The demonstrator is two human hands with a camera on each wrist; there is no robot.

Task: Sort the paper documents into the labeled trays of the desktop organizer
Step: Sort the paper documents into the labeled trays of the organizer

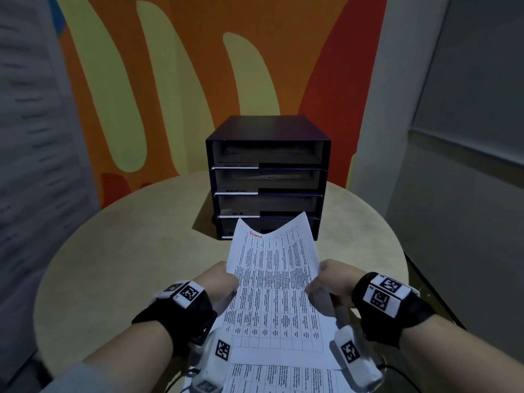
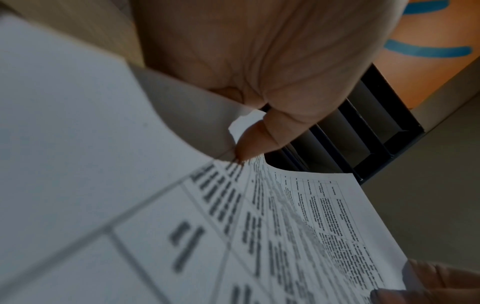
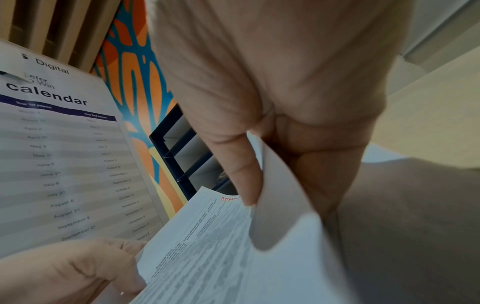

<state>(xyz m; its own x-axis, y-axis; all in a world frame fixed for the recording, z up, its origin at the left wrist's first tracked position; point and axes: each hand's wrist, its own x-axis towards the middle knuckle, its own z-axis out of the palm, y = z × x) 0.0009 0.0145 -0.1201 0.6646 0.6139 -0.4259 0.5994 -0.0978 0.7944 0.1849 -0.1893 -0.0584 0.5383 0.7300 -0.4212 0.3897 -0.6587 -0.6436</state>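
Note:
A printed sheet (image 1: 272,279) with a table and red "ADMIN" handwriting at its top is held over the table, its far edge sagging in the middle. My left hand (image 1: 231,280) pinches its left edge, and the thumb (image 2: 249,144) lies on top of the paper (image 2: 324,216). My right hand (image 1: 312,287) pinches the right edge, where the thumb (image 3: 246,174) presses on the curled sheet (image 3: 207,246). The dark organizer (image 1: 268,177), with several stacked trays and white labels (image 1: 236,165), stands just beyond the sheet's far edge. Papers lie in its upper two trays.
More printed paper (image 1: 283,375) lies below the hands at the near edge of the round beige table (image 1: 127,251). A "calendar" poster (image 3: 64,154) hangs on the left. An orange and yellow wall (image 1: 198,66) stands behind the organizer, with a grey wall (image 1: 453,165) at the right.

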